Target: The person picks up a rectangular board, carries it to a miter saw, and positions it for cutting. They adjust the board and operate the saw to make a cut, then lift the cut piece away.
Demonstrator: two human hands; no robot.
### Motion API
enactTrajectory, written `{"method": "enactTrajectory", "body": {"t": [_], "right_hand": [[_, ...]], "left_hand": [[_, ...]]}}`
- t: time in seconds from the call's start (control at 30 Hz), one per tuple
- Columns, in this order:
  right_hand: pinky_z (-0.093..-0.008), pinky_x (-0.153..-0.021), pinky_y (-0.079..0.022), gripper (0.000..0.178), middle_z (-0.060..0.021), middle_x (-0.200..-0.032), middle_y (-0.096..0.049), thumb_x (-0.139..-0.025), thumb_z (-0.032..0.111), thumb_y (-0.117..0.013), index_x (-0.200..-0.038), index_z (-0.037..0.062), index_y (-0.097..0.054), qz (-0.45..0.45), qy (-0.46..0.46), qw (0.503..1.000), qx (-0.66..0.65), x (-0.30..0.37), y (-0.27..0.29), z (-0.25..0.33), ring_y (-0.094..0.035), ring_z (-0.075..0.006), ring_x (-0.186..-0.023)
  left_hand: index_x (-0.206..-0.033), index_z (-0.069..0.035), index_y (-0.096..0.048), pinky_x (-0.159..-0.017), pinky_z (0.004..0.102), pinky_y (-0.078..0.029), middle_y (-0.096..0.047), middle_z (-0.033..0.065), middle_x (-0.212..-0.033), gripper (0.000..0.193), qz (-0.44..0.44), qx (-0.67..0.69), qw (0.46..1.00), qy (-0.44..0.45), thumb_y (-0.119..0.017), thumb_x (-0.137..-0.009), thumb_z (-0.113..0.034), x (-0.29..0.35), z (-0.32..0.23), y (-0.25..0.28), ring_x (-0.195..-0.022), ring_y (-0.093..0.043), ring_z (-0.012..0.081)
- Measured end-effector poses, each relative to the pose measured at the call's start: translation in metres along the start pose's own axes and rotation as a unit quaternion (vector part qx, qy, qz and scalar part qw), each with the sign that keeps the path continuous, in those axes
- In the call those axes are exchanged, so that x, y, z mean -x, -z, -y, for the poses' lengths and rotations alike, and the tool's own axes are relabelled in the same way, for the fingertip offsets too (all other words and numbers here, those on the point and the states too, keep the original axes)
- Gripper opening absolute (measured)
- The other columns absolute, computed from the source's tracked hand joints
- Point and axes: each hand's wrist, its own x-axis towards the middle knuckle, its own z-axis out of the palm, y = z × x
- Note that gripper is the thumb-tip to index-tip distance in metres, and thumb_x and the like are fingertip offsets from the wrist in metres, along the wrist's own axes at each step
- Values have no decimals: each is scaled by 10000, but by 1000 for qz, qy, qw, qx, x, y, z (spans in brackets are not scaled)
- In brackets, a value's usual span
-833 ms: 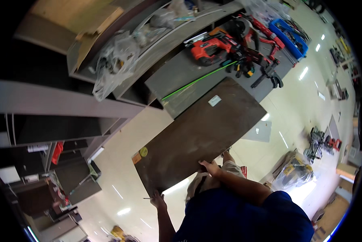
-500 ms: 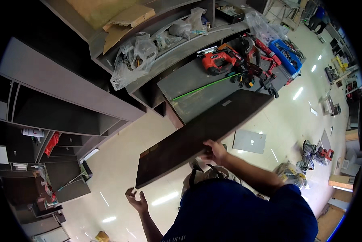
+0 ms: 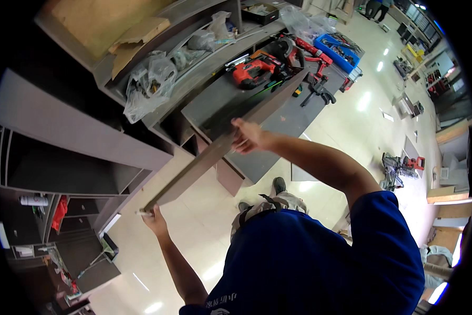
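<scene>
A long dark wooden panel is tipped up on its edge and slants from the lower left to the upper right. My left hand is closed around its near left end. Around the panel's middle, my right hand grips the near edge, fingers bent over it. The panel's far end reaches over a grey work surface, close to a red power saw and a black clamp. Whether that end touches the surface I cannot tell.
A blue tray of small parts stands at the work surface's far right. Clear plastic bags lie on the shelf behind. Dark open cabinets line the left. Another saw stands on the floor at right.
The panel has been raised away from my body and turned from its broad face to its edge. My left hand, open before, now holds its end. My right hand has moved forward and left.
</scene>
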Motion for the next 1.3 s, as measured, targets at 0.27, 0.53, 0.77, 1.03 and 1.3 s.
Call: {"method": "enactTrajectory", "body": {"t": [0.27,0.53,0.77,1.03,1.3], "right_hand": [[-502,-1119,-295,533,-174,-1155,-633,-846,522,-652,-1119,64,-639,-203,529,521,638,-33,62,55,-492,-350,-1251],[-476,-1127,-294,579,-151,-1202,-620,-806,526,-703,-1144,61,-634,-149,501,484,701,-20,96,64,-525,-331,-1212],[-462,-966,-431,644,-156,-1029,-658,-800,661,-602,-1049,70,-653,-171,447,456,750,-22,117,65,-605,-336,-1065],[-477,-780,-494,599,-110,-852,-664,-771,680,-613,-904,97,-633,-55,543,485,683,-20,91,34,-644,-353,-859],[-465,-765,-510,631,-123,-906,-695,-737,697,-653,-1006,127,-679,14,404,550,731,-74,43,47,-655,-351,-917]], "left_hand": [[-1048,-26,-602,-617,208,-369,-597,-33,-842,196,71,-31,997,11,-695,-876,-36,-36,6,6,-700,-466,38],[-1058,-17,-588,-698,224,-424,-623,-4,-899,209,42,-8,999,17,-704,-888,-50,-26,11,14,-786,-527,64],[-1101,52,-649,-897,340,-488,-676,122,-1091,204,45,-98,994,26,-587,-938,-55,-5,-1,3,-996,-627,196],[-939,58,-532,-787,377,-461,-577,101,-899,331,-76,-104,988,80,-595,-967,-265,51,-14,46,-834,-527,201],[-1052,50,-590,-791,315,-505,-647,96,-1032,250,-141,-27,969,199,-608,-979,-188,81,66,79,-915,-598,162]]}}
